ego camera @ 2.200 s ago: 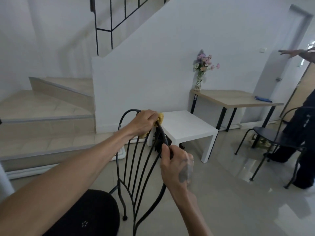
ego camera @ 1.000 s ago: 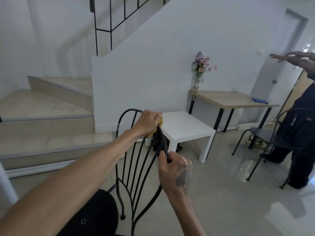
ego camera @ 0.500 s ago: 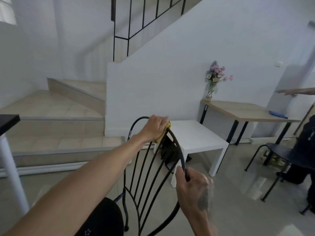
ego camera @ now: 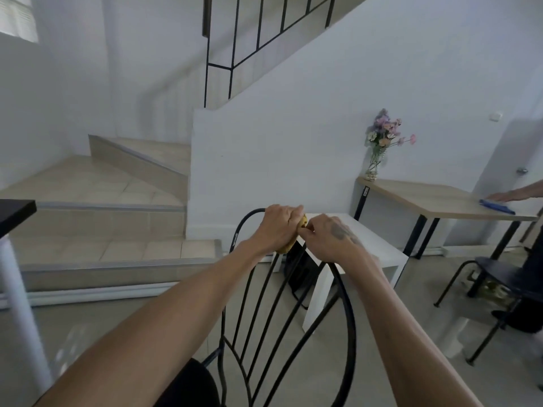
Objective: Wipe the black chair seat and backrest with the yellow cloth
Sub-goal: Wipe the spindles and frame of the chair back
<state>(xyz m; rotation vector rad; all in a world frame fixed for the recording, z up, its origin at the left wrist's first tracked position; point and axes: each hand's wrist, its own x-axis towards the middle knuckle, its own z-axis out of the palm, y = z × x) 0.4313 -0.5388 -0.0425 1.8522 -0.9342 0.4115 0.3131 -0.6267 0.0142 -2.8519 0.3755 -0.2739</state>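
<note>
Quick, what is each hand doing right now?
Left hand: closed, holding the yellow cloth on the chair top.
Right hand: closed, pinching the cloth.

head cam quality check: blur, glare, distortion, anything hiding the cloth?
Head view: wide-angle bowing of the stair railing; soft, flat daylight; glare patches on the floor; slight motion smear low left; yellow cloth mostly hidden between left hand and right hand.

Yellow cloth (ego camera: 293,239) mostly buried under left hand (ego camera: 277,229) and right hand (ego camera: 330,236), only scraps showing. Chair seat (ego camera: 191,386) cut off by bottom edge. Second person at right edge, just a forearm (ego camera: 520,195) visible.
</note>
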